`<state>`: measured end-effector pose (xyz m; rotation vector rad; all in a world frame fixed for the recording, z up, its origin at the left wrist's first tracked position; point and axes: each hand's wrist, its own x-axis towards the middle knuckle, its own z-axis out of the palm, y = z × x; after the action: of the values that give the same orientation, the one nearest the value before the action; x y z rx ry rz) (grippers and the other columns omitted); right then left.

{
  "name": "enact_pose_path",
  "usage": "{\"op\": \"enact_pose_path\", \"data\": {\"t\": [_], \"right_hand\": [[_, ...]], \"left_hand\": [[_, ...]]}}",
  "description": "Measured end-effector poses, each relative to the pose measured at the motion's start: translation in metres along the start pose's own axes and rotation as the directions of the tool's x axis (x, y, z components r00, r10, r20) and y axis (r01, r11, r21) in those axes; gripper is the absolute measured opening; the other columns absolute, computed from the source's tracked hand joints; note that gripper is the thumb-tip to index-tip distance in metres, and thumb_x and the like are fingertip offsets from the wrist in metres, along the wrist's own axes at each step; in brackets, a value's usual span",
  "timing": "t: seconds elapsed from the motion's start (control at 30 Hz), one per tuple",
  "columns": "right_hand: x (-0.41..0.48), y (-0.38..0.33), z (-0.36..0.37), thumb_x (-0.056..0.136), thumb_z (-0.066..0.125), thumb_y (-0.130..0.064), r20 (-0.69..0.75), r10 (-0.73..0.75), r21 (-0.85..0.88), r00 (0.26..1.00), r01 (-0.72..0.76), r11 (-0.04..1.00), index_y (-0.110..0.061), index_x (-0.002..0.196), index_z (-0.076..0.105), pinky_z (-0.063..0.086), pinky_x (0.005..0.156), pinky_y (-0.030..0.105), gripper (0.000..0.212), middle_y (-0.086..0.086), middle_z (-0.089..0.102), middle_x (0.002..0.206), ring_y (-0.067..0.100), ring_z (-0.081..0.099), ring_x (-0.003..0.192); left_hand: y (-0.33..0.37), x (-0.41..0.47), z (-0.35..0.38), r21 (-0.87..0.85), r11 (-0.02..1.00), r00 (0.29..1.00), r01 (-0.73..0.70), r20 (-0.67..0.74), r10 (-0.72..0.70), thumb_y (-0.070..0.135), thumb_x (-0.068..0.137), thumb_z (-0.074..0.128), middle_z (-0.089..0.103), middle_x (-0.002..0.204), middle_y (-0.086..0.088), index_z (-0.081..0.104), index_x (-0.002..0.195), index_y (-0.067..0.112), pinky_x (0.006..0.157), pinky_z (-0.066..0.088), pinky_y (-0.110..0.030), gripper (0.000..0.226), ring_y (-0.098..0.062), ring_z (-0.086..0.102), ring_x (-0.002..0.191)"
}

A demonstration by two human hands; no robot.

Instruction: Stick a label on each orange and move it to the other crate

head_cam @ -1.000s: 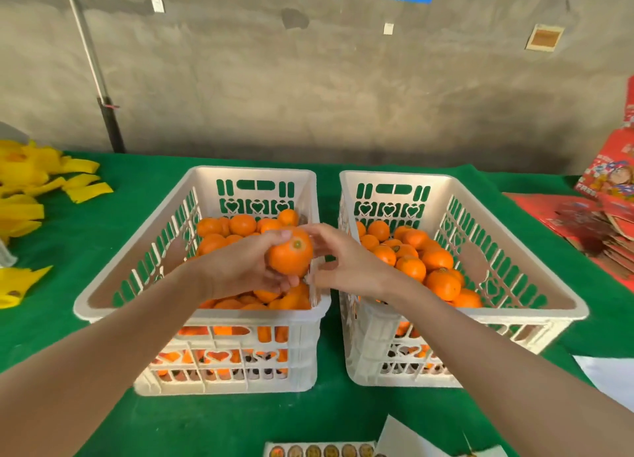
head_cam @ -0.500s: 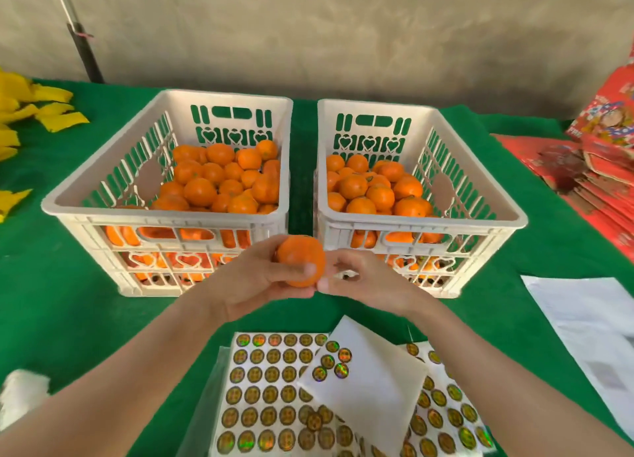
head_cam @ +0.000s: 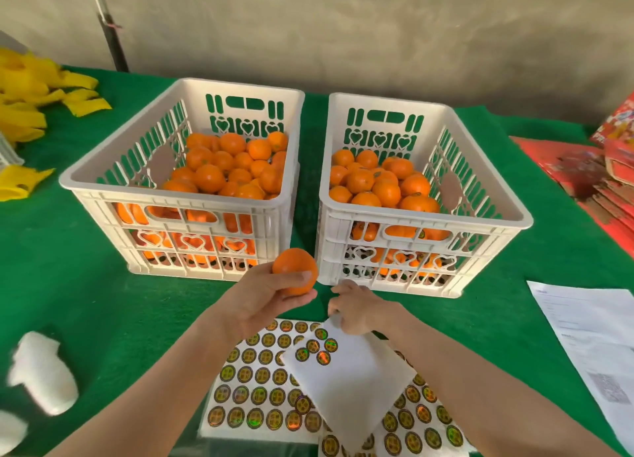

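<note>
Orange [head_cam: 294, 275] in upturned left hand [head_cam: 260, 304], right hand [head_cam: 358, 310] at label sheet [head_cam: 350, 384]

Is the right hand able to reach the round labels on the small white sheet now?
Probably yes. The right hand is at the white sheet's top corner, and the round labels lie uncovered just beside it. The left hand holds the orange off to the left, out of the way.

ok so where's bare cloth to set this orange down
Widest bare cloth lies in front of the left crate, between the foam wads and the sticker sheets. Another patch sits between the right crate and the printed paper. Sheets crowd the near middle; the gap between crates is narrow.
</note>
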<state>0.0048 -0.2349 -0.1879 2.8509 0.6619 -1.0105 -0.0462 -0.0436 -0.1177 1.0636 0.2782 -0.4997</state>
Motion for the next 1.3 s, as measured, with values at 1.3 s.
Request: {"op": "enact_pose_path", "data": {"t": [1.3], "right_hand": [[-0.065, 0.027, -0.026, 0.078, 0.075, -0.006, -0.590, -0.131, 0.510, 0.797, 0.494, 0.704, -0.017, 0.081, 0.069, 0.047, 0.084, 0.023, 0.012, -0.004, 0.067, 0.088, 0.008, 0.059, 0.085]], "left_hand": [[-0.021, 0.048, 0.012, 0.351, 0.928, 0.957, 0.123, 0.207, -0.205, 0.067, 0.029, 0.085, 0.072, 0.106, -0.001, 0.052, 0.121, 0.031, 0.086, 0.047, -0.036, 0.104, -0.021, 0.062, 0.105]]}}
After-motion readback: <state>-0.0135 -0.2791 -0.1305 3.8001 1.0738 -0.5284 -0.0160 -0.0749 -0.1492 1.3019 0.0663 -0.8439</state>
